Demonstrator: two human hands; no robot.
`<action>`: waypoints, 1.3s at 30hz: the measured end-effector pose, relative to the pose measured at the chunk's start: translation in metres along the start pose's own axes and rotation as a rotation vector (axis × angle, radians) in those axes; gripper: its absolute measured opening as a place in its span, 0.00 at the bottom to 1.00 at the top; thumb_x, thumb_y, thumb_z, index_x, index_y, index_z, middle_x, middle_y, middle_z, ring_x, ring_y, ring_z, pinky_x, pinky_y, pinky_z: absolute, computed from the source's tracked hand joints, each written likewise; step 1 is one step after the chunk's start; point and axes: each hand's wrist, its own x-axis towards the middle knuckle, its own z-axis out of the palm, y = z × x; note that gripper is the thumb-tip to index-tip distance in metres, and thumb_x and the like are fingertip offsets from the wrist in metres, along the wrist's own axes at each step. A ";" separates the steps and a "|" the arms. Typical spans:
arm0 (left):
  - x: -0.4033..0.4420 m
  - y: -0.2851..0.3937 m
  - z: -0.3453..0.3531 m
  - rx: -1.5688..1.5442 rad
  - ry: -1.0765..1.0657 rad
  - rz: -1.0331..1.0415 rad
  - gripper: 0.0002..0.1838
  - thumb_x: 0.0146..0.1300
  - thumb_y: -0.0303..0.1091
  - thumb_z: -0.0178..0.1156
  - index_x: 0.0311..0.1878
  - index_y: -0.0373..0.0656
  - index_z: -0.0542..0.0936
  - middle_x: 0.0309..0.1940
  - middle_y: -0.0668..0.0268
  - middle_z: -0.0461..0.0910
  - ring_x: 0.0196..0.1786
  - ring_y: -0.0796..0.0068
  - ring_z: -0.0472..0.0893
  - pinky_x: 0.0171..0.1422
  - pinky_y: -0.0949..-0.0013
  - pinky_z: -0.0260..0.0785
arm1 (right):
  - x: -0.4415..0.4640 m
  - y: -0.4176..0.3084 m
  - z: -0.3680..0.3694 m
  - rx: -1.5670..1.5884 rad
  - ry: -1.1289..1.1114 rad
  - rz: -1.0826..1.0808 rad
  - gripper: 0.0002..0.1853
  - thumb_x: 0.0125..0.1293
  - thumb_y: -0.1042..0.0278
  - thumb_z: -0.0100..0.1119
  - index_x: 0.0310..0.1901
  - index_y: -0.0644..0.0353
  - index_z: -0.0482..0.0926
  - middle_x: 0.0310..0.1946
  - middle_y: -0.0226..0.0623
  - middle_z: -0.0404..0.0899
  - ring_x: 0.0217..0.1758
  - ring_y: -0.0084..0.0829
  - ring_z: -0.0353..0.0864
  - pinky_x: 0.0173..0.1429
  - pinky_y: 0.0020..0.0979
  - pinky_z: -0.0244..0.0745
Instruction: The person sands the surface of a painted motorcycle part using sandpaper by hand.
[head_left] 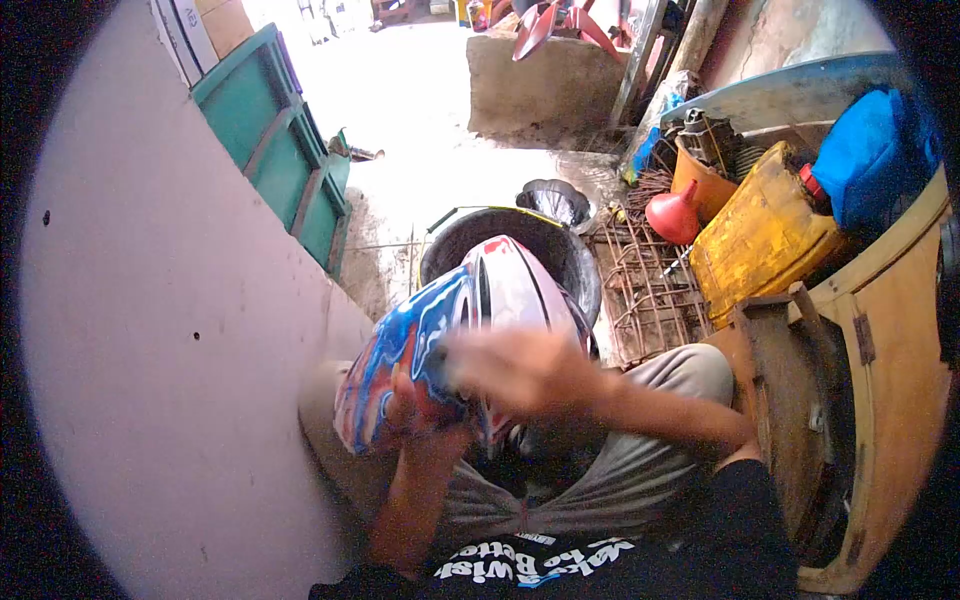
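Blue-and-white shell [440, 310]: your left hand [425, 430] grips its near side, fingers pressed on, likely steadying it for your right hand [520, 372], fingers too blurred to tell.

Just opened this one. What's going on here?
A seated person has a red, white and blue shell, probably a helmet, in front of them between the knees. The left hand is against its near side, while the right hand is blurred over it; whether that hand holds anything is unclear. A dark tub stands just beyond, with a yellow jerrycan and a red funnel off to the right.
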 end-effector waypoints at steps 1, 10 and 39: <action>-0.006 0.002 -0.009 -0.035 -0.011 -0.003 0.50 0.58 0.64 0.75 0.75 0.41 0.70 0.64 0.57 0.78 0.57 0.69 0.80 0.69 0.62 0.71 | 0.002 -0.020 -0.007 0.082 -0.051 -0.115 0.07 0.68 0.67 0.62 0.46 0.53 0.83 0.56 0.36 0.88 0.54 0.33 0.90 0.58 0.38 0.88; 0.008 -0.016 0.097 0.266 0.036 0.212 0.53 0.63 0.68 0.68 0.78 0.35 0.63 0.70 0.50 0.74 0.69 0.52 0.78 0.75 0.44 0.72 | 0.004 -0.002 -0.007 -0.011 -0.013 -0.090 0.19 0.69 0.66 0.60 0.60 0.52 0.84 0.50 0.34 0.86 0.50 0.31 0.89 0.51 0.34 0.87; 0.009 -0.009 0.107 0.196 -0.032 0.186 0.55 0.64 0.72 0.64 0.80 0.38 0.62 0.72 0.49 0.74 0.69 0.50 0.78 0.77 0.43 0.69 | 0.000 0.009 -0.003 -0.033 -0.041 0.068 0.16 0.66 0.69 0.61 0.55 0.57 0.84 0.49 0.37 0.88 0.49 0.36 0.91 0.51 0.38 0.88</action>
